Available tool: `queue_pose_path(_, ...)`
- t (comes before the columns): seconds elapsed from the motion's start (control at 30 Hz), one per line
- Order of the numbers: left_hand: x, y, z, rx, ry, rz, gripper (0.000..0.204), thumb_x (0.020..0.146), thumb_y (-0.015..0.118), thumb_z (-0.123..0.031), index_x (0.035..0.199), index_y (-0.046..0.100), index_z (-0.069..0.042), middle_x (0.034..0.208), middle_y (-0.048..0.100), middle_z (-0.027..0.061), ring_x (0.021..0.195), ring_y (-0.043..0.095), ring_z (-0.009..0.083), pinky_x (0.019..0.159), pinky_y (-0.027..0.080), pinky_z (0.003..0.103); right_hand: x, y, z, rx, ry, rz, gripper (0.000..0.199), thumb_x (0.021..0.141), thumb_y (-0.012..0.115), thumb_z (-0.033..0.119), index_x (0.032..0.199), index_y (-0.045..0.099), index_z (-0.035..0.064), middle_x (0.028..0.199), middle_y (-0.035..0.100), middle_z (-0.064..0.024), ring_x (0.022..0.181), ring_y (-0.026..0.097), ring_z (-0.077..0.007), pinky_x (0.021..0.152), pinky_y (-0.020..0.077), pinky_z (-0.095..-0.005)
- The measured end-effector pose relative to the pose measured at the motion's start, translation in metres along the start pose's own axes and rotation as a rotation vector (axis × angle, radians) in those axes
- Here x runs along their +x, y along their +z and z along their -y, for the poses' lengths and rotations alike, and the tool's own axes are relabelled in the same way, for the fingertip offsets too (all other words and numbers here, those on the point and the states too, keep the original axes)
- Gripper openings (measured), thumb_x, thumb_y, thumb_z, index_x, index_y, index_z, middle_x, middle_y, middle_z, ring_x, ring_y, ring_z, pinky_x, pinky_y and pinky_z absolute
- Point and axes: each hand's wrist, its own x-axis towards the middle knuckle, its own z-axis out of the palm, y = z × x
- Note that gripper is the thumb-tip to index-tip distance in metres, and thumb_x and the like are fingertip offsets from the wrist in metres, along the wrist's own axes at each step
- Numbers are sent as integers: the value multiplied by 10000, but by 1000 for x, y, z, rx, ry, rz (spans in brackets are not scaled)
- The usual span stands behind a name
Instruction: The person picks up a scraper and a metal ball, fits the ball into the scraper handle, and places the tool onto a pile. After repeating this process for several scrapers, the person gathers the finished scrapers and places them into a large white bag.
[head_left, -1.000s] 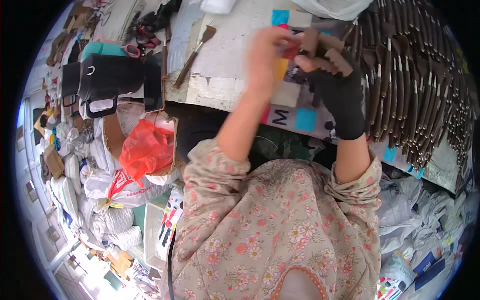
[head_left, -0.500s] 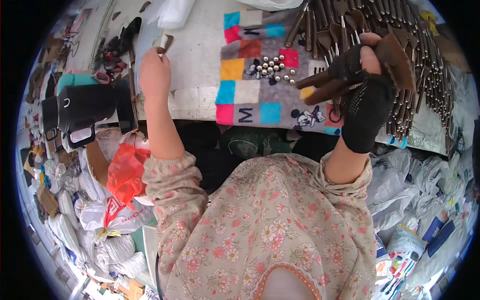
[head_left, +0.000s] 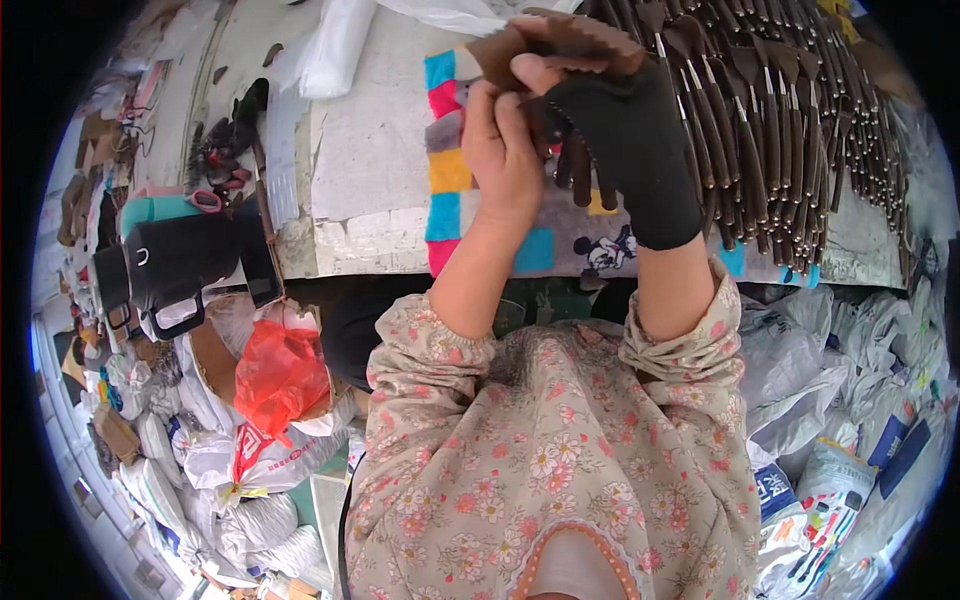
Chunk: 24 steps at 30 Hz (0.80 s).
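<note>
My right hand, in a black fingerless glove, is closed round a bunch of long brown-handled tools. Their flat, flared brown heads stick out beyond my thumb; the exact kind is unclear. My left hand is bare and close against the right, its fingers curled at the bunch. What those fingers pinch, if anything, is hidden. Beneath both hands lies a colourful checked towel. The patch of towel where shiny silver balls lay is covered by my hands.
Many similar tools lie in a dense pile at the right of the worktable. A black flask-like container stands at the left edge, near red-handled scissors. A red plastic bag sits below. White bags fill the lower right.
My left hand has come from the far left, where it held a small white-and-brown piece, to meet my right hand. The right hand has moved left with its bunch, over the towel.
</note>
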Motion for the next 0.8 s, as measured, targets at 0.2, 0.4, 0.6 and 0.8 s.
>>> queue_pose_path(0.2, -8, 15, 19, 61, 330, -141, 260, 898, 376, -238, 937, 462, 5, 746, 475, 76, 636, 464, 141, 568, 370, 237, -3, -6, -19, -181, -80, 85, 296, 741, 645, 122, 1018, 595, 29, 882, 623, -33, 788, 567, -82, 709, 452, -216)
queue_pose_path(0.4, -34, 4, 50, 132, 240, -84, 478, 864, 400, -450, 951, 496, 10, 893, 541, 110, 845, 530, 229, 766, 414, 342, -38, -7, -2, -271, -91, -46, 416, 658, 660, 157, 1046, 560, 46, 945, 589, -119, 871, 567, -245, 753, 446, -310)
queue_pose_path(0.6, -32, -2, 35, 184, 246, -1, 355, 864, 446, -255, 1117, 417, -8, 1085, 472, 126, 984, 486, 224, 875, 380, 369, -43, 12, -17, -448, -225, -88, 411, 658, 656, 223, 1017, 560, 47, 931, 585, -144, 883, 561, -273, 756, 449, -340)
queue_pose_path(0.8, -31, -28, -11, 169, 336, 20, 311, 844, 444, -120, 1128, 406, 0, 1064, 473, 123, 967, 484, 207, 870, 380, 362, -30, -32, 53, -315, -223, -153, 219, 746, 568, 77, 951, 531, 9, 956, 547, -104, 803, 543, -173, 704, 453, -297)
